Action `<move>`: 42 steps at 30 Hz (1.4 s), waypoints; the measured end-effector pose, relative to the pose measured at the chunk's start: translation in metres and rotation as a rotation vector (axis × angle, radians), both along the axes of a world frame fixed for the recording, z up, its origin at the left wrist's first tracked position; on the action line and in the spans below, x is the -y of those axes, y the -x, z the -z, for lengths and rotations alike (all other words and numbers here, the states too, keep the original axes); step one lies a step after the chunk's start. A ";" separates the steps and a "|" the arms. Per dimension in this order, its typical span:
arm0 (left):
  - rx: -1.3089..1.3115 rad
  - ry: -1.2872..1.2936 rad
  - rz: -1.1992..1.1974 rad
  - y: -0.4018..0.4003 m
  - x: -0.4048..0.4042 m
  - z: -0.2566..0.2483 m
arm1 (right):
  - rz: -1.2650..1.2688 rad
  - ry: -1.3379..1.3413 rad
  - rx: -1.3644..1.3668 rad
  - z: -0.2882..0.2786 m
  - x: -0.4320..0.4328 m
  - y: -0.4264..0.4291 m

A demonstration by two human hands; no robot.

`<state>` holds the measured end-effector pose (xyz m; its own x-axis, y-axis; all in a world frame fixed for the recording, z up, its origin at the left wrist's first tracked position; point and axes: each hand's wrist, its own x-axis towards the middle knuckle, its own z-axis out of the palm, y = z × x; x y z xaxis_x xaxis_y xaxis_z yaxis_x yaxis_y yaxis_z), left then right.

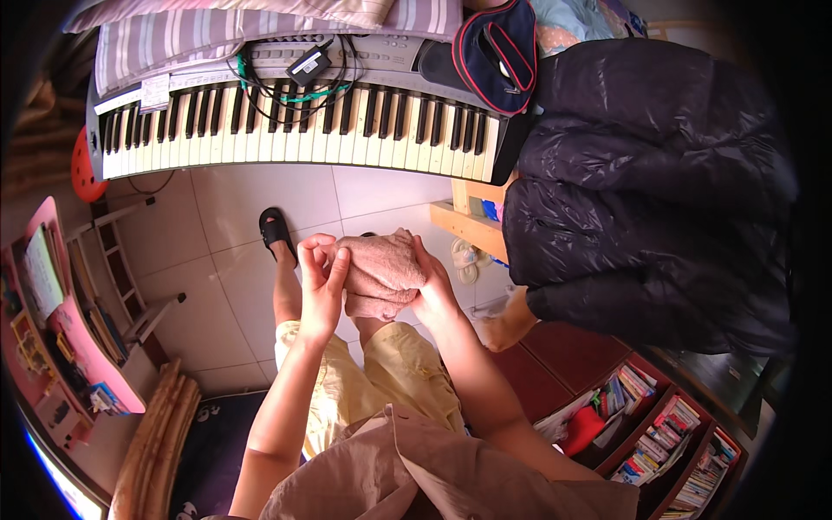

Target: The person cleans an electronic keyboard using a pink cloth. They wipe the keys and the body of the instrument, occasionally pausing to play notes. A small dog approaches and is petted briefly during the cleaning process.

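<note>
A folded pinkish-brown cloth [383, 273] is held up between my two hands, above my lap. My left hand [323, 273] pinches its left edge between thumb and fingers. Around the cloth's right side closes my right hand [432, 276], its fingers partly hidden behind the fabric. Beyond the hands stands an electronic keyboard [292, 143] with black and white keys. A black power adapter [309, 65] with coiled cable lies on it, and a dark blue pouch with red trim [497, 58] rests at its right end.
A black puffer jacket [650, 195] drapes over something at the right, above a wooden frame [471, 227]. Bookshelves [656, 448] stand at the lower right. A pink shelf unit [97, 357] and a metal-framed rack [120, 266] are at the left. Striped bedding [175, 45] covers the keyboard's back.
</note>
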<state>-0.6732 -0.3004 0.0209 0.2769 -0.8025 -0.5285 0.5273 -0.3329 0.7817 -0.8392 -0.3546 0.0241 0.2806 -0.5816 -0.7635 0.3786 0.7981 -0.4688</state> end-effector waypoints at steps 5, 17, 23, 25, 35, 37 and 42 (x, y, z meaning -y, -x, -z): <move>0.083 0.014 0.031 0.007 0.014 -0.005 | -0.308 0.007 0.347 -0.012 -0.003 0.011; -0.538 -0.175 0.329 0.023 0.011 0.006 | -0.148 0.454 -0.289 -0.003 0.012 0.006; -0.639 -0.247 0.272 0.033 0.019 0.011 | -0.122 0.349 -0.329 0.007 0.048 -0.013; -0.466 -0.207 0.274 0.032 0.028 0.011 | -0.129 0.690 -0.467 0.041 0.074 -0.015; 0.091 -0.137 0.384 -0.003 0.038 0.030 | -0.917 1.068 -1.455 0.076 0.202 -0.063; 0.107 -0.171 0.384 -0.009 0.045 0.024 | -1.014 1.013 -1.440 0.078 0.190 -0.057; 0.176 -0.159 0.354 -0.022 0.055 0.013 | -1.172 1.221 -1.366 0.069 0.168 -0.030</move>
